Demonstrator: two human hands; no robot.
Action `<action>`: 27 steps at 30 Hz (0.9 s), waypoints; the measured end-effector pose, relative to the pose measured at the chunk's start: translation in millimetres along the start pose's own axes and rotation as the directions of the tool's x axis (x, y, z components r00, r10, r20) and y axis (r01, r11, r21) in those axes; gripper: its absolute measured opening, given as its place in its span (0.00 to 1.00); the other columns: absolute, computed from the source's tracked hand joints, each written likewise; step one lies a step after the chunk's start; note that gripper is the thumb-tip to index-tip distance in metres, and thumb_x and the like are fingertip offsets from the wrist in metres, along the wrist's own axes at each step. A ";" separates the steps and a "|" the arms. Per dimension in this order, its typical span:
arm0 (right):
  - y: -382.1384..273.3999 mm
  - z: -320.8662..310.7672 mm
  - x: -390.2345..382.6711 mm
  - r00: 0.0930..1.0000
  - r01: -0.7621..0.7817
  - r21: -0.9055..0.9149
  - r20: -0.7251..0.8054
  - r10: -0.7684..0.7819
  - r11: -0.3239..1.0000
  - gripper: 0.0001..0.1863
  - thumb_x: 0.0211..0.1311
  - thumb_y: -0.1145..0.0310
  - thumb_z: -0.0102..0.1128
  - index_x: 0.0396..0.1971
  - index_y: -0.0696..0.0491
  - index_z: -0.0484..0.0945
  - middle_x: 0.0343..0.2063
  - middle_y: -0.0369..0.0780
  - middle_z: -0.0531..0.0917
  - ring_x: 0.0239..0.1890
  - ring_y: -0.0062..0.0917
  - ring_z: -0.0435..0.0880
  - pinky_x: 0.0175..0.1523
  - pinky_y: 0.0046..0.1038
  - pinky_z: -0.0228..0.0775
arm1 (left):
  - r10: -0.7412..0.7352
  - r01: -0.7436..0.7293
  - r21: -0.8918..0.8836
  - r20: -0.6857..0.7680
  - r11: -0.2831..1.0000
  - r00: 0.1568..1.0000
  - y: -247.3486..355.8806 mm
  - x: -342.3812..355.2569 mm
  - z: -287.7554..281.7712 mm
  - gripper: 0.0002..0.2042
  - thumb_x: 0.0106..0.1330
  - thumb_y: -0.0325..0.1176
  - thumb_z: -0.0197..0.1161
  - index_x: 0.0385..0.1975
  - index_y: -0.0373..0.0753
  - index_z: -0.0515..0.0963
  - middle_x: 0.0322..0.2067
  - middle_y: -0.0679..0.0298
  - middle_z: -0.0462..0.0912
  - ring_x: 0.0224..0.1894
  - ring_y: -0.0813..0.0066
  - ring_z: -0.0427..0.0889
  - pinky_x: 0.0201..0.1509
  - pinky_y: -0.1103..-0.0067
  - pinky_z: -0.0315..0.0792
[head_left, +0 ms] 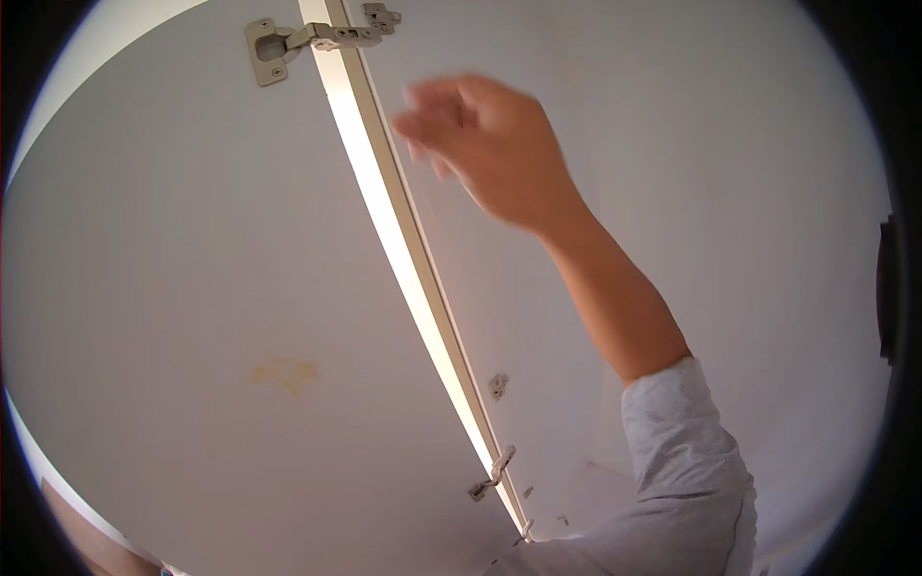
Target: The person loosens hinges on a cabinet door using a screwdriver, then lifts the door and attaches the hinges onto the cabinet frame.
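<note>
My right hand [480, 144] is raised in front of a pale cabinet side panel [711, 192]. Its fingers are loosely bent and blurred at the tips, with a gap between them and nothing visible held. Up and to the left of it, a metal concealed hinge [312, 40] bridges from the inner face of a large pale door [192, 221] to the panel's edge. A small metal mounting plate [381, 17] sits on the panel beside this hinge. The hand is apart from the hinge, the plate and the door. My left hand does not show.
Bright light comes through the long slit [384, 211] between door and panel. Lower down are another hinge [494, 475] and a separate mounting plate [497, 386]. A yellowish stain [285, 372] marks the door. A dark object [887, 288] stands at the far right rim.
</note>
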State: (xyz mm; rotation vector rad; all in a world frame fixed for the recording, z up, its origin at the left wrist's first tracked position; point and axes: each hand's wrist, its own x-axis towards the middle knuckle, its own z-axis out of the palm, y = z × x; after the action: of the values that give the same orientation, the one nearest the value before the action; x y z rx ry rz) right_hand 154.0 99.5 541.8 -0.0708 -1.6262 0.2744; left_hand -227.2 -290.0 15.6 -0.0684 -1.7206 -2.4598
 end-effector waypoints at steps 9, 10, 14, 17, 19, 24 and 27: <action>4.8 20.8 104.5 0.967 0.254 -0.220 0.089 -0.240 0.942 0.23 0.56 0.48 0.61 0.40 0.53 0.82 0.33 0.40 0.79 0.33 0.30 0.78 0.41 0.33 0.70 | -0.026 0.025 -0.016 -0.050 1.000 0.998 22.8 -18.7 -23.4 0.19 0.68 0.49 0.54 0.23 0.40 0.72 0.23 0.67 0.72 0.25 0.79 0.64 0.28 0.81 0.59; 7.5 23.4 108.6 0.966 0.255 -0.214 0.093 -0.241 0.943 0.23 0.56 0.48 0.61 0.40 0.53 0.82 0.33 0.40 0.79 0.33 0.30 0.78 0.41 0.33 0.70 | -0.025 0.025 -0.010 -0.062 1.000 0.998 25.9 -21.1 -26.4 0.19 0.68 0.49 0.54 0.22 0.40 0.72 0.22 0.68 0.71 0.24 0.79 0.64 0.27 0.81 0.59; 6.7 27.5 108.0 0.920 0.385 -0.240 0.022 -0.392 0.891 0.22 0.60 0.48 0.58 0.33 0.55 0.82 0.27 0.39 0.78 0.30 0.27 0.77 0.41 0.32 0.70 | -0.019 0.022 0.026 -0.103 0.999 0.994 38.2 -28.0 -34.0 0.20 0.68 0.49 0.55 0.19 0.41 0.73 0.19 0.70 0.71 0.21 0.82 0.63 0.24 0.83 0.57; -2.4 25.6 112.6 0.934 0.356 -0.189 0.069 -0.350 0.915 0.20 0.62 0.51 0.55 0.31 0.55 0.80 0.28 0.40 0.77 0.30 0.26 0.75 0.41 0.32 0.70 | -0.118 0.114 -0.117 -0.024 0.987 0.993 25.1 -16.7 -48.9 0.22 0.68 0.48 0.55 0.45 0.32 0.76 0.38 0.63 0.76 0.33 0.77 0.66 0.37 0.84 0.64; -4.3 23.3 120.3 0.931 0.364 -0.286 0.103 -0.349 0.886 0.16 0.63 0.56 0.57 0.33 0.55 0.80 0.29 0.40 0.77 0.29 0.24 0.75 0.39 0.28 0.71 | -0.086 0.083 -0.113 -0.023 0.990 0.996 20.4 -13.7 -51.1 0.22 0.68 0.48 0.55 0.45 0.33 0.77 0.36 0.65 0.76 0.31 0.78 0.64 0.35 0.84 0.63; -13.9 22.7 127.4 0.903 0.428 -0.281 0.106 -0.415 0.859 0.16 0.63 0.55 0.55 0.32 0.54 0.81 0.28 0.40 0.77 0.28 0.24 0.73 0.38 0.28 0.70 | -0.113 0.109 -0.182 -0.012 0.977 0.994 7.4 2.1 -53.9 0.19 0.66 0.47 0.58 0.41 0.35 0.80 0.23 0.74 0.69 0.22 0.83 0.56 0.28 0.85 0.57; -28.2 26.5 128.0 0.937 0.348 -0.298 0.104 -0.332 0.889 0.17 0.64 0.55 0.55 0.32 0.54 0.82 0.27 0.40 0.77 0.28 0.25 0.73 0.37 0.29 0.69 | -0.033 0.021 -0.240 -0.044 0.971 0.998 -3.9 18.9 -51.5 0.21 0.65 0.47 0.58 0.46 0.35 0.79 0.21 0.74 0.66 0.21 0.82 0.56 0.27 0.85 0.56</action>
State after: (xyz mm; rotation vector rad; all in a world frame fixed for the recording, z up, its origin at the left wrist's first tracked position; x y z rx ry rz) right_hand 121.2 95.7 671.4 -0.0183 -1.6882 -0.2577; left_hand -244.2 -338.6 -3.6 -0.0111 -1.4071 -2.6539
